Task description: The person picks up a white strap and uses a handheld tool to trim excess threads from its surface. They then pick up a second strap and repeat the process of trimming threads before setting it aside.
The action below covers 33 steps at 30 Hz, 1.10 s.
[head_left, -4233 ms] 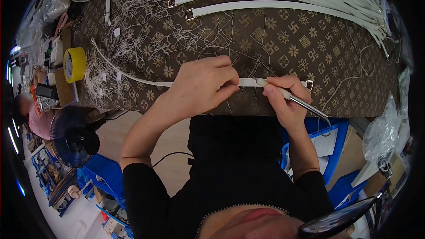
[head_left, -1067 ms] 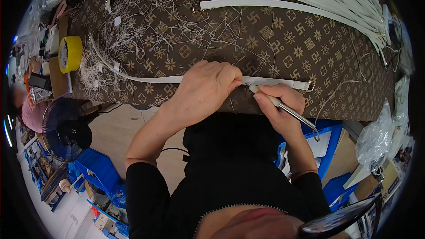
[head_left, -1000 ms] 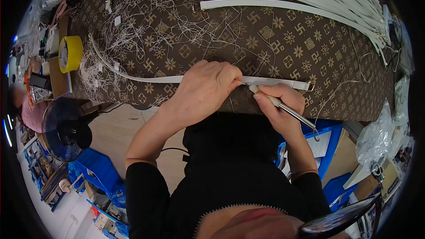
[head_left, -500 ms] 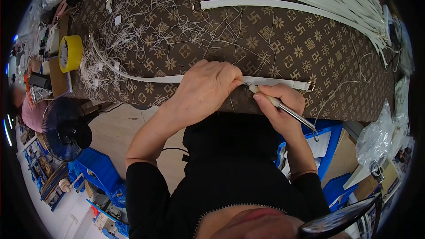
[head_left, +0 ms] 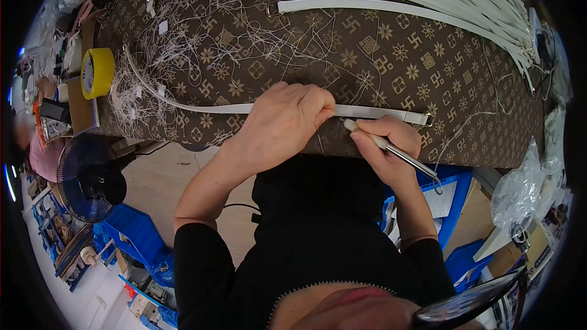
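A white belt [head_left: 379,112] stretches sideways across the table, its gold buckle [head_left: 430,119] at the right and its thin tail curling up at the left. My left hand [head_left: 287,119] is closed on the belt's middle, fingers pinching its edge. In my right hand [head_left: 391,143] is a pen-shaped tool [head_left: 411,160] with a pale front grip and a silver body. A thin cord trails from the tool's back end. Its front end points at the belt's lower edge, close beside my left fingertips.
Loose white threads [head_left: 177,43] are strewn over the patterned brown cloth [head_left: 422,55]. Several white belts [head_left: 367,6] lie at the back right. A yellow tape roll [head_left: 98,73] stands at the left edge, above a black fan [head_left: 92,180]. A clear plastic bag [head_left: 520,189] hangs at the right.
The tool's front end has shifted slightly down from the belt's edge. My left hand keeps its grip in nearly the same place.
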Tool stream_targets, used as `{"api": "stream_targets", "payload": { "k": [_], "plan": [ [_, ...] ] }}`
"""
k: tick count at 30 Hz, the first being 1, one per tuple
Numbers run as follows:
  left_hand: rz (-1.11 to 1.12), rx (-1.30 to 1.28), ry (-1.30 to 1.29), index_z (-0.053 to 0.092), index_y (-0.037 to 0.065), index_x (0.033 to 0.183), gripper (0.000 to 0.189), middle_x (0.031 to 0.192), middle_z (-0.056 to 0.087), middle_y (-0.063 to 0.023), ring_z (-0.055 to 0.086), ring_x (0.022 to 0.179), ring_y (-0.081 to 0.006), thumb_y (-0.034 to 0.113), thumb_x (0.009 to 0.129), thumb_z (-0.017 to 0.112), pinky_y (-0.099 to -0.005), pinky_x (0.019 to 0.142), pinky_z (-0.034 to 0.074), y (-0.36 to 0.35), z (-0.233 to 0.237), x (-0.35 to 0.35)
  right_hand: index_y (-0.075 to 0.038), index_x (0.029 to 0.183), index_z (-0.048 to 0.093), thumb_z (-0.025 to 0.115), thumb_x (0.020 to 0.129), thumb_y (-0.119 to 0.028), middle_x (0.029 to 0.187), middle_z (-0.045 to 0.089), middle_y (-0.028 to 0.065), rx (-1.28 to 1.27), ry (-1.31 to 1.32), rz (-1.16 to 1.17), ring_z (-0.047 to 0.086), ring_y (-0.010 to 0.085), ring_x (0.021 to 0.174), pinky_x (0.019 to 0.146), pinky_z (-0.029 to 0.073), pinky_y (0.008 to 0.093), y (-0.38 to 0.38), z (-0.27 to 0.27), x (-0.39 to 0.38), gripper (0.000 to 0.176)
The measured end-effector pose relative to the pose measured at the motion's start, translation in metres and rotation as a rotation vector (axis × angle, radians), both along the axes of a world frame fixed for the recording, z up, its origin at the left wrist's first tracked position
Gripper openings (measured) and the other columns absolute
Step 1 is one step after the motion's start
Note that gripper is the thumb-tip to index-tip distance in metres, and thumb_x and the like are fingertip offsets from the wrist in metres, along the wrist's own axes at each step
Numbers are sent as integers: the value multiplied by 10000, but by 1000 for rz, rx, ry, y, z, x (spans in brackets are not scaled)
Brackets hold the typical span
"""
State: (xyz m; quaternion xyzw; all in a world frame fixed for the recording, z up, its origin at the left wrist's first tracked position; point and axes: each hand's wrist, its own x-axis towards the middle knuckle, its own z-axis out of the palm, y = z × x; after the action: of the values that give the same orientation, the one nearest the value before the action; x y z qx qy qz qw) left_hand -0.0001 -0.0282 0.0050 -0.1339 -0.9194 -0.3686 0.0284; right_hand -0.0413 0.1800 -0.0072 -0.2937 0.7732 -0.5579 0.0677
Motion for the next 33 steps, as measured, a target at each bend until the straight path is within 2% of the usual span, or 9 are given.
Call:
{"api": "stream_targets", "payload": {
  "k": [2, 4, 5, 7, 10, 16, 23, 29, 33],
  "plan": [
    [15, 14, 6, 518, 71, 916, 171, 775, 599, -64, 582, 682, -247, 137, 827, 647, -342, 639, 428, -2, 3, 0, -45, 838, 656, 752, 730, -46, 685, 649, 78, 13, -38, 16, 606, 151, 546, 501, 454, 244, 4, 2, 0, 144],
    [283, 508, -393, 577, 77, 943, 211, 805, 610, -53, 579, 719, -238, 181, 799, 689, -339, 677, 422, -7, 12, 1, -26, 817, 649, 713, 763, -32, 666, 637, 59, -105, -150, -2, 584, 109, 541, 499, 437, 226, 8, -1, 0, 83],
    [279, 508, -392, 577, 77, 943, 211, 805, 610, -53, 579, 719, -238, 181, 799, 689, -339, 677, 422, -10, 13, -1, -26, 817, 649, 713, 763, -32, 666, 637, 59, -105, -148, -5, 584, 109, 541, 499, 437, 226, 10, -2, 0, 83],
    [148, 17, 37, 616, 92, 959, 245, 837, 590, -30, 555, 786, -217, 200, 765, 721, -344, 726, 391, -12, 14, -5, -3, 820, 626, 682, 795, -25, 653, 625, 51, -192, -265, -48, 576, 85, 558, 508, 435, 217, 15, -5, 2, 65],
    [78, -217, -78, 616, 98, 943, 258, 859, 560, -15, 528, 840, -206, 190, 734, 737, -347, 765, 358, -7, 15, 1, 17, 851, 570, 618, 847, -52, 718, 598, 88, -322, -363, -69, 564, 107, 563, 519, 451, 205, 16, -4, 4, 85],
    [110, -221, -135, 615, 102, 881, 223, 841, 538, -17, 522, 826, -211, 161, 706, 739, -345, 768, 345, -3, 20, -1, 26, 871, 563, 594, 872, -96, 807, 589, 116, -474, -477, -211, 560, 113, 560, 528, 468, 199, 22, 0, 5, 127],
    [135, -184, -183, 611, 98, 881, 220, 846, 564, -28, 541, 829, -217, 150, 705, 733, -359, 788, 339, -1, 23, -6, 35, 907, 564, 578, 885, -106, 801, 585, 112, -510, -401, -219, 570, 126, 596, 552, 469, 214, 32, 14, -1, 143],
    [119, -102, -36, 613, 113, 862, 172, 810, 554, -14, 535, 850, -217, 164, 730, 710, -359, 786, 341, -1, 9, 1, 34, 1025, 549, 518, 941, -117, 856, 643, 138, -438, -291, -258, 614, 177, 767, 748, 478, 306, 21, 4, -12, 175],
    [158, -42, -15, 582, 112, 807, 134, 816, 579, -23, 564, 818, -217, 165, 755, 693, -344, 758, 364, 10, 4, 2, 28, 1038, 556, 527, 948, -128, 852, 645, 127, -411, -365, -304, 607, 159, 786, 784, 464, 282, 14, -11, -24, 182]
  ]
}}
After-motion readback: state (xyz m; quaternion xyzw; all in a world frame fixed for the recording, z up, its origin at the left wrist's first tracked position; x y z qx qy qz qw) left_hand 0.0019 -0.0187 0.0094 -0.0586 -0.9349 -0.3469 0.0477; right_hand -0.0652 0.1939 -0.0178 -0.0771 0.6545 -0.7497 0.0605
